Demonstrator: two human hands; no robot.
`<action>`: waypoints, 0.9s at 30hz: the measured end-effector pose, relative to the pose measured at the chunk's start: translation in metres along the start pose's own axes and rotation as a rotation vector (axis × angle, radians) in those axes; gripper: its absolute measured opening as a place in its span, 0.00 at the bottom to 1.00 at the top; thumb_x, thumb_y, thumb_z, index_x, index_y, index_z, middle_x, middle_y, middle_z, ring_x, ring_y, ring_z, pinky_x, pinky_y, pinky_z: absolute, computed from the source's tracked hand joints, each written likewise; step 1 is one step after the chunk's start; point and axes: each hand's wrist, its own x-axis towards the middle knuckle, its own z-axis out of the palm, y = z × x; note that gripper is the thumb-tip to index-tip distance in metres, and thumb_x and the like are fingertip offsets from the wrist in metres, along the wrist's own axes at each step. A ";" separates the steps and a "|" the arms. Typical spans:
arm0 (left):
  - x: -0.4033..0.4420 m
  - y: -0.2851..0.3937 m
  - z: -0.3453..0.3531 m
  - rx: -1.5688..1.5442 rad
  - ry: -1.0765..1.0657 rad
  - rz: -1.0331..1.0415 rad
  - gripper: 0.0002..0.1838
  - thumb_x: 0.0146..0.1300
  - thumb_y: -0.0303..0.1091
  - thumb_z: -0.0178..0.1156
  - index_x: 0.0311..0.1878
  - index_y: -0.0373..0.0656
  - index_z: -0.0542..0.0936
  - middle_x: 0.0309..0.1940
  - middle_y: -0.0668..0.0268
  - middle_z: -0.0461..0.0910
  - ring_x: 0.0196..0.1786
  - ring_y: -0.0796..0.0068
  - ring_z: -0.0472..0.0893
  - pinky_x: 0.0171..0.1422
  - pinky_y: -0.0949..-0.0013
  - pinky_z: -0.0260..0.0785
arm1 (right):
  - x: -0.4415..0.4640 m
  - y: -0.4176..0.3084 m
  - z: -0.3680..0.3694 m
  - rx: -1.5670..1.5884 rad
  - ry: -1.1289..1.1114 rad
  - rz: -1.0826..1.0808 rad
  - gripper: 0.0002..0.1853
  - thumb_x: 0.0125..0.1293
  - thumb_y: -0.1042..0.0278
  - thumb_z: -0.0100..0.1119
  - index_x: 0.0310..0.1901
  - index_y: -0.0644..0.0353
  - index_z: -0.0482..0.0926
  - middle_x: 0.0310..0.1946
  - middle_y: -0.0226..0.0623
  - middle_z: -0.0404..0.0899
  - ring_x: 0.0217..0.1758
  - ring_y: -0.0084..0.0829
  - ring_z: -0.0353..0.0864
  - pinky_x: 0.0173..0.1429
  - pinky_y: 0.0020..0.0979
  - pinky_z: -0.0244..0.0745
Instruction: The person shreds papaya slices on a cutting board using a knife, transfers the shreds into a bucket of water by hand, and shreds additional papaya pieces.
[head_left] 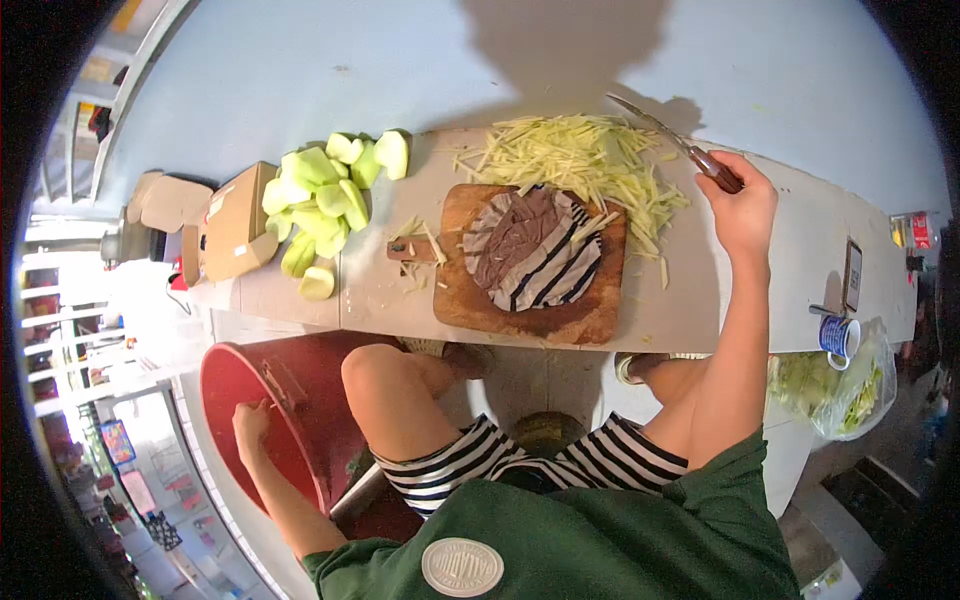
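Note:
My right hand is wrapped round the brown handle of a knife, lifted at the right with its blade pointing up and left. To the left, my left hand is inside the mouth of a red bin, fingers drawn together; what they hold, if anything, is too small to make out. On the table lies a wooden cutting board with a bunched striped cloth on it. A heap of pale green cut strips spreads behind and beside the board, a few lying on the cloth.
Peeled pale green chunks are piled at the table's left, beside an open cardboard box. At the right are a phone, a blue-and-white cup and a plastic bag of greens. A wall borders the table's far side.

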 end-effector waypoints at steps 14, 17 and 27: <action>0.031 0.207 -0.053 -0.726 0.382 0.613 0.20 0.65 0.30 0.70 0.61 0.43 0.82 0.47 0.58 0.85 0.49 0.68 0.84 0.58 0.64 0.78 | 0.005 0.005 -0.018 0.015 0.050 0.074 0.16 0.59 0.71 0.73 0.49 0.58 0.87 0.37 0.39 0.89 0.36 0.30 0.87 0.45 0.32 0.79; -0.032 0.361 -0.048 -0.749 0.110 0.922 0.28 0.57 0.28 0.73 0.63 0.44 0.80 0.55 0.57 0.82 0.60 0.61 0.80 0.63 0.57 0.74 | 0.006 0.006 -0.015 0.012 0.052 0.061 0.15 0.59 0.71 0.73 0.49 0.58 0.87 0.37 0.40 0.89 0.36 0.31 0.87 0.46 0.32 0.80; -0.098 0.612 0.018 -0.187 -0.012 1.283 0.63 0.34 0.32 0.81 0.79 0.66 0.60 0.78 0.51 0.58 0.76 0.40 0.63 0.77 0.44 0.66 | 0.008 -0.005 -0.015 -0.020 0.042 0.046 0.15 0.58 0.72 0.72 0.49 0.59 0.87 0.39 0.42 0.89 0.40 0.36 0.89 0.47 0.33 0.80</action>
